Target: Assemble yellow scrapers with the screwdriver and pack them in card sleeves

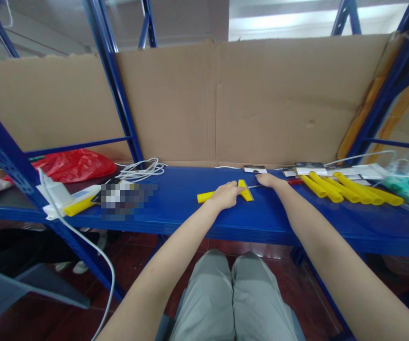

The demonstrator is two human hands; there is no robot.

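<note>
A yellow scraper lies on the blue shelf, with its handle [205, 197] to the left and its yellow head [246, 190] and thin blade to the right. My left hand [226, 195] is closed over the part between them, index finger toward the head. A thin metal shaft runs from the head to my right hand [267, 180]. That hand is closed around the screwdriver, whose red handle [294, 181] shows beyond the wrist. The fingertips of my right hand are partly hidden.
Several yellow tubes [346, 189] lie at the right, beside packaged cards [310, 168]. White cable coils [144, 170], a red bag [75, 165], a white power strip [57, 194] and another yellow handle [79, 206] are at the left. Cardboard [211, 104] stands behind, between blue posts.
</note>
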